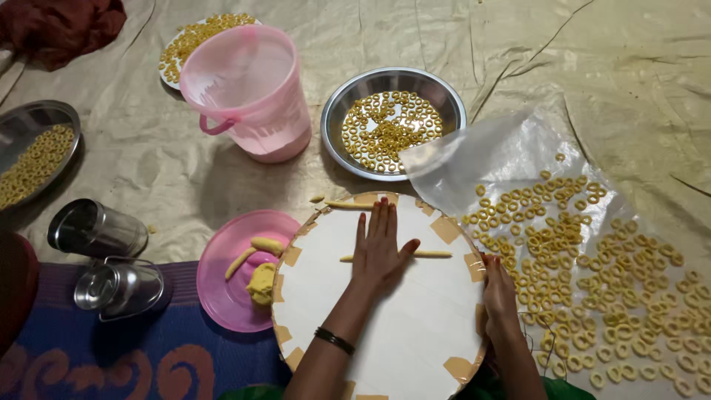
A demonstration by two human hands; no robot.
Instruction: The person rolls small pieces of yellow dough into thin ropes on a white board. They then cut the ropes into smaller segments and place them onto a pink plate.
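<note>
My left hand (379, 248) lies flat, palm down, on a thin yellow dough rope (433, 254) stretched across a round white board (415, 333) with tape patches around its rim. A dark band circles that wrist. My right hand (500, 290) is curled over the board's right edge. A second short dough rope (348, 204) lies at the board's far edge. Left of the board is a pink plate (222, 292) with a dough lump (261, 283) and two short dough pieces.
Several dough rings are spread on a clear plastic sheet (511, 159) to the right. More rings fill a steel bowl (333, 111), a steel plate (41, 115) and a white plate (189, 41). A pink bucket (248, 89) and two steel cups (96, 230) stand left.
</note>
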